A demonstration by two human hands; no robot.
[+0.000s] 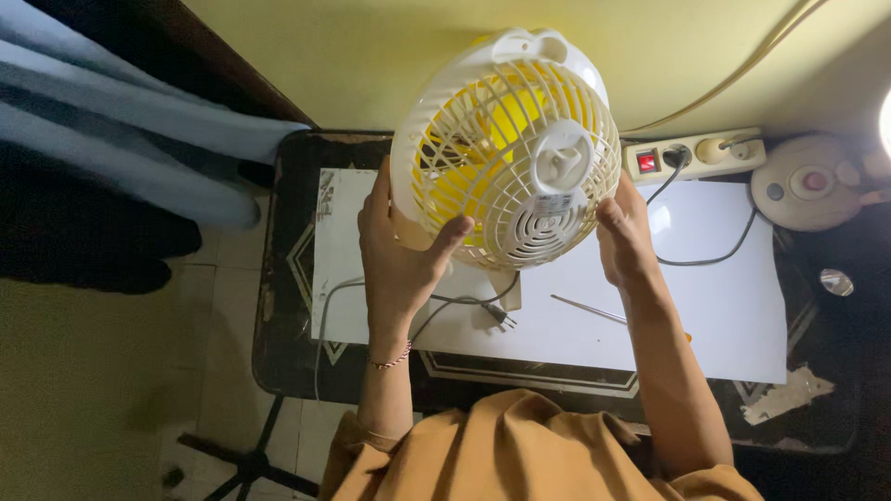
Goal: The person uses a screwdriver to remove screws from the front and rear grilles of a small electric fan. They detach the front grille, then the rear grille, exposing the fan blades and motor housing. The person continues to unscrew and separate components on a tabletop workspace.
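Above the tabletop (557,325), light, stiff plastic fan (506,148) clasped at the grille rim by left hand (399,246) and right hand (626,237).

Quick count: one fan (509,148), white cage with yellow blades, and two hands on it, left hand (401,246) and right hand (624,237). One power strip (694,156) with one red switch (647,161) and two plugs pushed in. One loose plug (499,315) lying on one white sheet (715,325). One thin metal rod (588,309), one round white base (809,182), one bracelet (390,361), one counter (278,353).
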